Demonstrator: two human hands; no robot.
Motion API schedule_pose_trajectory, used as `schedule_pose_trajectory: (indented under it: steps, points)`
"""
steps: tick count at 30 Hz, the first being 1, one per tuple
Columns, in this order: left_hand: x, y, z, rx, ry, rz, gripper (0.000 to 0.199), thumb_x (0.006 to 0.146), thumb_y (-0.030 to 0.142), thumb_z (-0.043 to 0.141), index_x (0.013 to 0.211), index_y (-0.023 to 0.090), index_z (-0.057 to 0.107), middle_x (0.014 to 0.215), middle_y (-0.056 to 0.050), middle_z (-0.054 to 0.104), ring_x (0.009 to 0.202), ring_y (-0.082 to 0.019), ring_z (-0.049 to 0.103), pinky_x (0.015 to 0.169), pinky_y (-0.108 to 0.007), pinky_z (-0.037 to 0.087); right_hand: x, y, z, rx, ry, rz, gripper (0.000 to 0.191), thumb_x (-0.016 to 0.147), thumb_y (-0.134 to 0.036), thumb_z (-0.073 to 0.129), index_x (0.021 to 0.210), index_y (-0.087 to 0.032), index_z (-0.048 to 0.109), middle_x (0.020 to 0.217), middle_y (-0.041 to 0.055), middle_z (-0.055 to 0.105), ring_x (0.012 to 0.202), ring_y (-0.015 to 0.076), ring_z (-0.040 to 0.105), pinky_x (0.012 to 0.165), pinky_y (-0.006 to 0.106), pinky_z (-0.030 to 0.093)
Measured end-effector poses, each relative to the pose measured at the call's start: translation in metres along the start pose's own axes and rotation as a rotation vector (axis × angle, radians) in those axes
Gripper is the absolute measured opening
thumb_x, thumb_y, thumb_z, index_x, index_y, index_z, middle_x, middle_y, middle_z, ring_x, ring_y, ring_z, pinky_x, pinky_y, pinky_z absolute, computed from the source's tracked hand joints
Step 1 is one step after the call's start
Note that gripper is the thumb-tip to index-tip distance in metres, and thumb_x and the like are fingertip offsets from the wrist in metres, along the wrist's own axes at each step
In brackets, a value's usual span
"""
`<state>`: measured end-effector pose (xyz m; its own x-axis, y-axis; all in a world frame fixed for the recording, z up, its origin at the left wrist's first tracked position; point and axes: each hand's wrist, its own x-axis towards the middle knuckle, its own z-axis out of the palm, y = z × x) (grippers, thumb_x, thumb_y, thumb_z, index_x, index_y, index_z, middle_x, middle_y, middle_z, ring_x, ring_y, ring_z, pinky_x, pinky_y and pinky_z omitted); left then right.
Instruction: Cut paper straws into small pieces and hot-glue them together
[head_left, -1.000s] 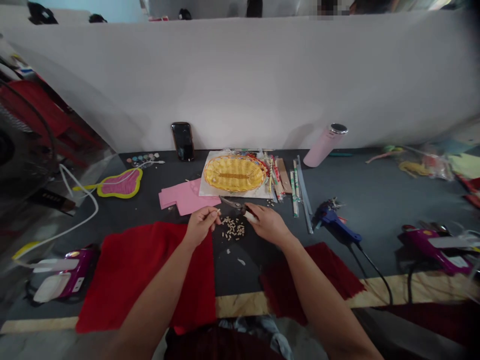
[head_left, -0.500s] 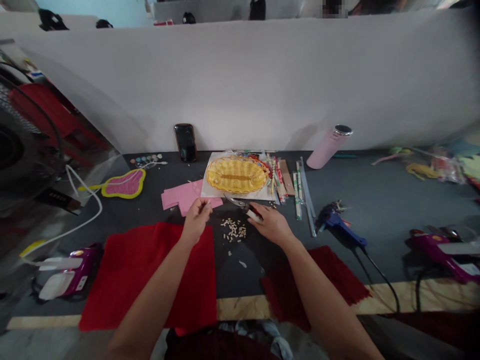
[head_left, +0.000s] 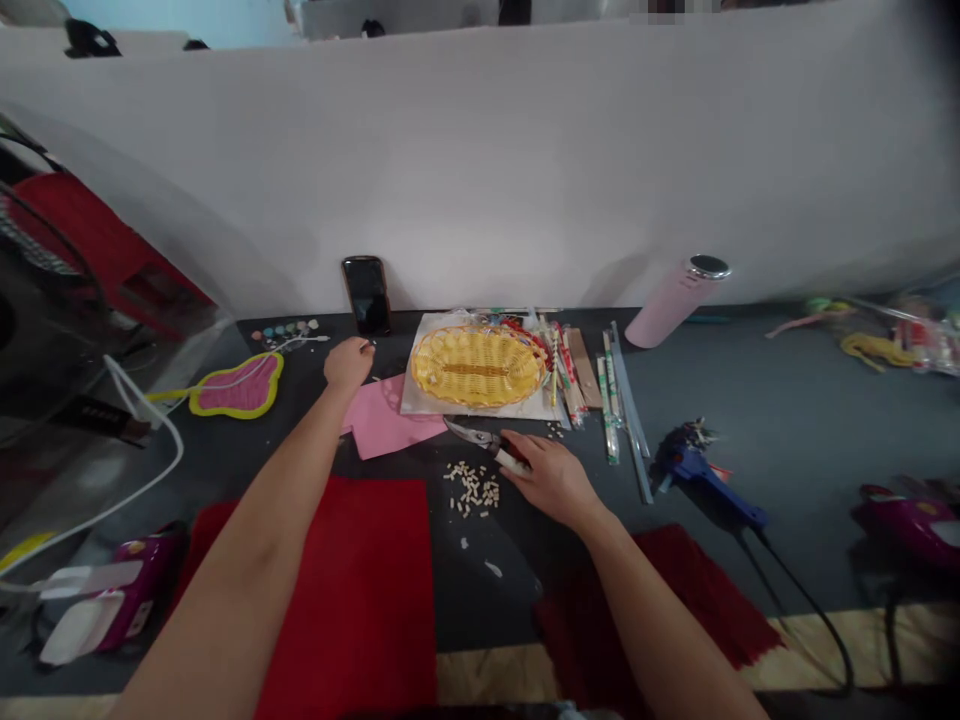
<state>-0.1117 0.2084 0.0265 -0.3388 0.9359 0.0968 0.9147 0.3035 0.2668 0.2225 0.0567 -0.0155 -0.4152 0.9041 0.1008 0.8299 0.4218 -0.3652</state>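
Note:
My right hand [head_left: 553,472] is wrapped around the handles of a pair of pruning shears [head_left: 474,434], whose metal blades point left. Just below the blades lies a small pile of short pale cut pieces [head_left: 471,488] on the dark table. My left hand [head_left: 349,362] is closed above the table, near the phone [head_left: 367,295], with its fingertips together; a tiny whitish bit may show there, too small to name. Pink sheets [head_left: 390,425] lie under and beside the left wrist. Behind the shears stands a yellow woven basket [head_left: 480,368] on a white sheet [head_left: 415,400].
Wrapped sticks [head_left: 609,405] and clear rods lie right of the basket. A pink bottle [head_left: 679,300] leans near the wall. A blue glue gun [head_left: 709,480] with its cable is on the right. Red cloth [head_left: 367,590] covers the front left, dark red cloth [head_left: 690,590] the front right.
My left hand has moved left and away from me, from near the shears' blades to beside the phone. My right hand still grips the shears. The view has shifted slightly.

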Motion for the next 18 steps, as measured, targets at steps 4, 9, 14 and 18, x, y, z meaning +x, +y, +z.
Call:
schedule_pose_trajectory:
  steps: [4,9,14,18]
  points:
    - [0.029,0.002,0.012,0.063,-0.028,-0.06,0.037,0.078,0.045,0.052,0.097,0.017,0.068,0.1,-0.017,0.067,0.093,-0.033,0.061,0.07,-0.037,0.044,0.002,-0.001,-0.002,-0.012,-0.017,-0.002,0.048,0.08,-0.035,0.057,0.125,-0.022,0.049,0.111,0.0082,0.064,0.099,0.0224,0.06,0.088,0.036,0.044]
    - [0.043,0.003,0.026,0.101,-0.043,-0.092,0.041,0.077,0.045,0.052,0.097,0.013,0.068,0.097,-0.022,0.066,0.094,-0.036,0.061,0.07,-0.04,0.046,0.002,-0.002,-0.005,-0.001,-0.038,-0.003,0.048,0.081,-0.035,0.057,0.126,-0.021,0.049,0.109,0.0087,0.064,0.097,0.0223,0.06,0.088,0.036,0.044]
    - [0.043,0.001,0.03,0.109,-0.04,0.006,0.036,0.081,0.037,0.047,0.101,0.014,0.067,0.101,-0.019,0.067,0.096,-0.033,0.06,0.074,-0.038,0.044,0.002,0.0,-0.004,0.013,-0.035,-0.013,0.05,0.082,-0.035,0.057,0.128,-0.02,0.047,0.108,0.0085,0.065,0.097,0.0226,0.059,0.087,0.036,0.044]
    - [0.02,0.006,0.019,0.038,-0.056,0.093,0.039,0.085,0.043,0.041,0.104,0.018,0.064,0.105,-0.014,0.066,0.099,-0.028,0.058,0.078,-0.035,0.041,0.002,0.004,0.0,0.053,0.032,0.003,0.045,0.082,-0.032,0.055,0.126,-0.021,0.051,0.107,0.0089,0.065,0.097,0.0219,0.061,0.086,0.034,0.045]
